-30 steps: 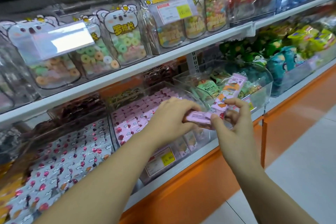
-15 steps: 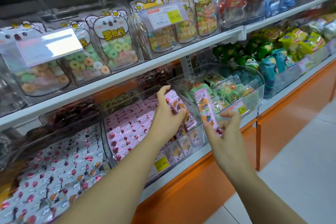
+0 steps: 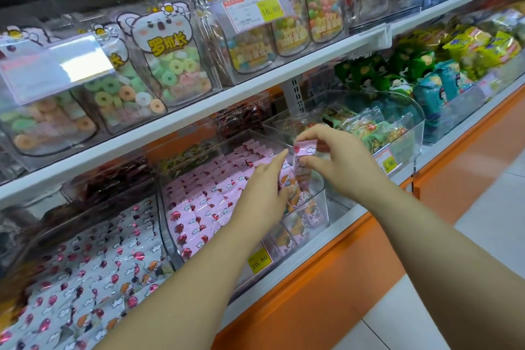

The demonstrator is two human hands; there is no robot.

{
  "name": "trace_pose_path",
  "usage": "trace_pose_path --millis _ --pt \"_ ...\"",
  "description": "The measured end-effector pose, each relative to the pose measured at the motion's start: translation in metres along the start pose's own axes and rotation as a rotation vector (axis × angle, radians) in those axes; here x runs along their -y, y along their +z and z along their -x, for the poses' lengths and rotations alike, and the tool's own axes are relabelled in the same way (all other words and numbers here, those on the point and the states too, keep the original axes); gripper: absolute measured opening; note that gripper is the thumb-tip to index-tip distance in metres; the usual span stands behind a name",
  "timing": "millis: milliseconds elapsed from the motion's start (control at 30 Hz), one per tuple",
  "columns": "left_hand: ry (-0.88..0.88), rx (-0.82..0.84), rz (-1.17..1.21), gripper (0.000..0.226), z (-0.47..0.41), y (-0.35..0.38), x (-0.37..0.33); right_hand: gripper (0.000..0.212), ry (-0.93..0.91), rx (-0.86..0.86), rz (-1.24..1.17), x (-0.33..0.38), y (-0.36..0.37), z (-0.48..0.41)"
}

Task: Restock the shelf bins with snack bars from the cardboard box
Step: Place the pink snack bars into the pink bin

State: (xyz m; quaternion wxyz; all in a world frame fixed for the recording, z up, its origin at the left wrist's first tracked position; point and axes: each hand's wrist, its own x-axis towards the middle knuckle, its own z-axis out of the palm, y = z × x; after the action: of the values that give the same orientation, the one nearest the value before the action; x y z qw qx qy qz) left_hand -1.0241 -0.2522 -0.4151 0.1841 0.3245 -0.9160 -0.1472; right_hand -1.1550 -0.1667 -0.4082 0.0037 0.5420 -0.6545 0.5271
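My right hand (image 3: 338,162) pinches a bar (image 3: 305,149) upright over the bin (image 3: 323,207); left hand (image 3: 262,197), fingers straight, presses the row (image 3: 287,182) aside for room.

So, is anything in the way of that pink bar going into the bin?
Nothing visible is. The right hand pinches the bar just above the bin's open top. The left hand rests on the bars inside, just left of it.

A shop is showing itself: white shelves (image 3: 199,112) are running above and below the fingers (image 3: 319,133), clear bins (image 3: 322,193) of snack bars (image 3: 204,193) are sitting around them, candy bags (image 3: 170,65) are standing above, and yellow price tags (image 3: 260,260) are hanging below.
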Motion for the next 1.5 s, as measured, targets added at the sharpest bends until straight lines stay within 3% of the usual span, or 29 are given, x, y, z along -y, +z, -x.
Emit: trace_pose_path --millis 100,200,367,533,700,1067,1267,1500 --pt "-0.002 0.033 -0.038 0.065 -0.005 0.000 0.002 0.024 -0.047 0.153 0.119 -0.004 0.002 -0.013" --pt "-0.018 0.093 -0.034 0.068 -0.008 0.003 0.005 0.027 -0.045 0.196 0.192 -0.013 0.010 -0.018" --pt "-0.062 0.004 0.022 0.073 -0.005 0.010 0.012 0.029 0.009 0.147 0.248 -0.030 0.018 -0.015" --pt "0.023 -0.139 0.101 0.046 0.005 0.015 0.018 0.027 -0.093 0.210 0.476 -0.038 0.033 -0.009" --pt "0.084 -0.099 -0.093 0.041 0.008 0.012 0.028 0.027 -0.018 0.208 0.548 -0.033 0.027 -0.007" --pt "0.078 0.029 -0.237 0.033 0.002 0.011 0.024 0.032 0.040 0.165 0.704 -0.029 0.041 0.003" --pt "0.006 0.008 -0.213 0.039 0.012 0.002 0.020 0.050 0.082 0.184 0.600 -0.019 0.026 0.034" --pt "0.030 -0.075 -0.096 0.030 0.083 -0.022 0.027 0.038 0.042 0.148 0.263 0.028 0.034 0.097"
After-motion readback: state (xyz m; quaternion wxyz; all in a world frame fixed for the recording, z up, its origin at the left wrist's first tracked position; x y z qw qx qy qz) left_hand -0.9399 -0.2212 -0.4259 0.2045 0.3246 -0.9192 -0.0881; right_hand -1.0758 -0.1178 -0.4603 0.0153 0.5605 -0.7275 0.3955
